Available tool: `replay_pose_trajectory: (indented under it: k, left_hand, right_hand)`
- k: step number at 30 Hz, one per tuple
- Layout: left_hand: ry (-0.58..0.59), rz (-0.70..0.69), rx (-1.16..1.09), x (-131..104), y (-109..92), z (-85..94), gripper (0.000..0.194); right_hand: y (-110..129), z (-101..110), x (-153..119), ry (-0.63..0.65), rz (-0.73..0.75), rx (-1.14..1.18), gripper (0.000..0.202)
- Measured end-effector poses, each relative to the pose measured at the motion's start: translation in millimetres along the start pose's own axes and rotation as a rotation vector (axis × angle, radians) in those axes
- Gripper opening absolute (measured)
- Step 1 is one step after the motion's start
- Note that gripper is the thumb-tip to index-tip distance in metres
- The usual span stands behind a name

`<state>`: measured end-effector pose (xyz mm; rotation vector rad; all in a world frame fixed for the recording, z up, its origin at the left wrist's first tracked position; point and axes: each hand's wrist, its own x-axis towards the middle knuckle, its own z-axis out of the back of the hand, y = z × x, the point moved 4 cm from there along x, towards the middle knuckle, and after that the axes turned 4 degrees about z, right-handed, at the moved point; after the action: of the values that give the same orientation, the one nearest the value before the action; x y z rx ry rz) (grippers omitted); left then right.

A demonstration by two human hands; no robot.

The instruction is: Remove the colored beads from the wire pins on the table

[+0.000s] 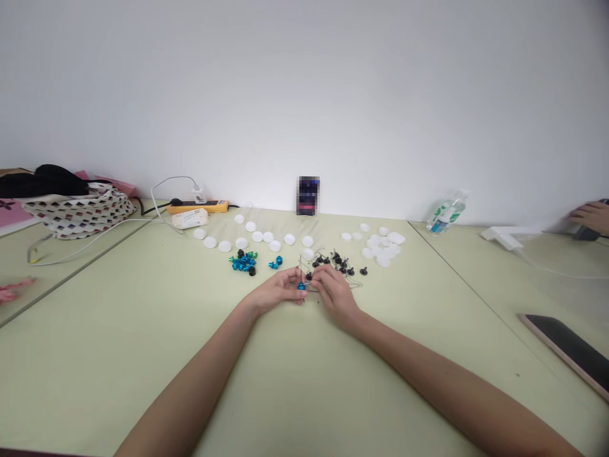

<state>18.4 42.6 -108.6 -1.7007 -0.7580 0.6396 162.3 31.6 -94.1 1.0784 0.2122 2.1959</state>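
Observation:
My left hand [277, 291] and my right hand [334, 292] meet over the pale green table [285, 381], fingertips together around a small blue bead-like piece [301, 286] with thin wire beside it. Which hand grips the piece is hard to tell; both touch it. Just beyond lie a cluster of blue and green small pieces [243, 261], two more blue ones [275, 262], and a scatter of small black pieces on wires [339, 262].
White round caps [257, 237] lie in a row, with a pile of more caps [383, 244] at right. A yellow power strip [197, 205], patterned bag [78, 212], sanitizer bottle [446, 213], and a phone [568, 348] surround. Another person's hand [590, 216] shows far right.

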Motion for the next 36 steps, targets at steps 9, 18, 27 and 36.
replay_pose_trajectory:
  k: [9, 18, 27, 36]
  left_hand:
    - [0.014, -0.006, 0.007, -0.4, 0.8, -0.2, 0.026]
    - [0.020, 0.006, 0.016, -0.2, 0.3, -0.2, 0.026]
    - [-0.006, 0.001, 0.011, -1.4, -1.5, -0.8, 0.027]
    - [-0.023, -0.009, 0.012, -1.8, -1.8, -0.8, 0.026]
  right_hand:
    - [-1.6, -0.6, -0.1, -0.004, 0.001, -0.025, 0.019]
    - [-0.7, 0.3, 0.7, -0.005, -0.004, -0.040, 0.022]
    - [-6.0, -2.8, -2.1, 0.028, -0.062, -0.044, 0.017]
    - [-2.0, -1.5, -2.1, 0.002, -0.043, -0.012, 0.008]
